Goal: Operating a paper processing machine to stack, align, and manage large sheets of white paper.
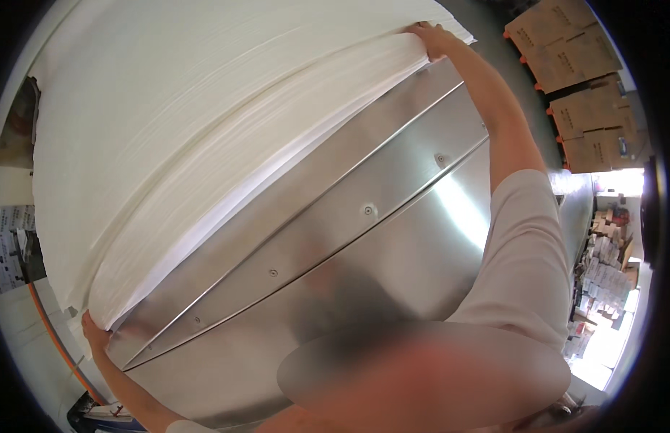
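Observation:
A wide sheet of thin white material point(227, 86), like fabric or film, spreads over the upper left with long creases running across it. Its near edge is folded into a thick, loose band point(277, 123) above a shiny metal surface point(393, 238). At the far right end of this band, my right hand point(437, 41) is closed on the edge, arm stretched out. My left hand point(95, 332) grips the opposite end at the lower left, its fingers partly hidden by the material. Between the two hands the edge hangs slightly bowed.
Long seams and several screws run along the metal surface. Cardboard boxes point(566, 43) are stacked on orange supports at the upper right. More stacked bundles point(602, 267) stand by the bright opening at the right. An orange strip point(61, 343) edges something at the lower left.

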The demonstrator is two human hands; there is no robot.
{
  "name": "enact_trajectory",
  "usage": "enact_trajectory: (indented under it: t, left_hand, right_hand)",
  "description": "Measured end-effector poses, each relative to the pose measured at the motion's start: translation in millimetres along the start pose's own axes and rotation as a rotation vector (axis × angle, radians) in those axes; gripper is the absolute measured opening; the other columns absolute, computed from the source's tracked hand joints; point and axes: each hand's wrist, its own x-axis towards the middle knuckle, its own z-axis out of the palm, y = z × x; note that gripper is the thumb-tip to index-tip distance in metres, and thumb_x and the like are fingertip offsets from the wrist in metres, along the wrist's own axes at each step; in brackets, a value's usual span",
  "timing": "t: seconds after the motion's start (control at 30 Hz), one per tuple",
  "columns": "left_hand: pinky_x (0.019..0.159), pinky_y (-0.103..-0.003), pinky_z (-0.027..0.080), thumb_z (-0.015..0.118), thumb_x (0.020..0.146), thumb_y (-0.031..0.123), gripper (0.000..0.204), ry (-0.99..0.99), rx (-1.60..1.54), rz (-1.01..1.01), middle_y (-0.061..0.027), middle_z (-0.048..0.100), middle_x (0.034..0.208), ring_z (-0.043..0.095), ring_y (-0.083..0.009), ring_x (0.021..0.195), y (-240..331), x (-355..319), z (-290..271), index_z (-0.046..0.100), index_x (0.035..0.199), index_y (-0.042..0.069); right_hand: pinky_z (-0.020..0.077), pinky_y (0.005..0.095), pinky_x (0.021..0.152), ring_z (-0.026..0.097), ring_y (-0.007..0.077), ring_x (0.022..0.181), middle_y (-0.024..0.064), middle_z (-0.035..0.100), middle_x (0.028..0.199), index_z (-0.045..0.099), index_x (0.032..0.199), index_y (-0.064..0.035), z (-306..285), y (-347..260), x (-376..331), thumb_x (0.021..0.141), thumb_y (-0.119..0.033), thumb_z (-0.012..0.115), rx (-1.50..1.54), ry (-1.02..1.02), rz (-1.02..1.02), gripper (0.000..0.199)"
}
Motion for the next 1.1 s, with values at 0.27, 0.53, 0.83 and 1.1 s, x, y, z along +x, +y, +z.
enact_trajectory:
  t: [0.27,0.53,0.83,1.1]
  left_hand:
    - [0.097,-0.042,0.030,0.072,0.050,0.005,0.073,0.442,-0.074,0.112,-0.0189,0.042,0.122,0.037,-0.0357,0.116,-21,-8,18,0.044,0.116,0.009]
    - [0.098,-0.044,0.029,0.074,0.055,0.013,0.070,0.627,-0.132,0.066,-0.0203,0.039,0.126,0.035,-0.0369,0.118,-34,-30,-62,0.044,0.118,0.009]
    - [0.097,-0.046,0.029,0.075,0.055,0.019,0.072,0.660,-0.090,0.112,-0.0205,0.040,0.125,0.036,-0.0374,0.117,-52,-152,-111,0.043,0.119,0.008]
    - [0.098,-0.048,0.026,0.075,0.050,0.024,0.076,0.626,-0.040,0.155,-0.0189,0.038,0.124,0.034,-0.0377,0.116,-55,-269,-47,0.044,0.117,0.009]
  right_hand:
    - [0.0439,0.0459,0.088,0.034,0.0380,0.117,0.0021,0.033,0.132,0.043,0.118,-0.0248,23,6,-28,0.060,-0.003,0.064,0.248,0.466,0.065,0.065]
    - [0.0204,0.0443,0.101,0.031,0.0309,0.123,0.0149,0.043,0.122,0.048,0.114,-0.0133,-29,60,-86,0.063,-0.014,0.067,0.304,0.810,0.025,0.054]
    - [0.0243,0.0462,0.099,0.031,0.0350,0.121,0.0174,0.042,0.121,0.049,0.112,-0.0119,-22,90,-237,0.059,-0.010,0.070,0.369,0.764,0.004,0.057]
    - [0.0288,0.0478,0.100,0.025,0.0409,0.122,0.0139,0.030,0.132,0.049,0.111,-0.0181,44,75,-352,0.057,0.001,0.070,0.570,0.571,0.131,0.061]
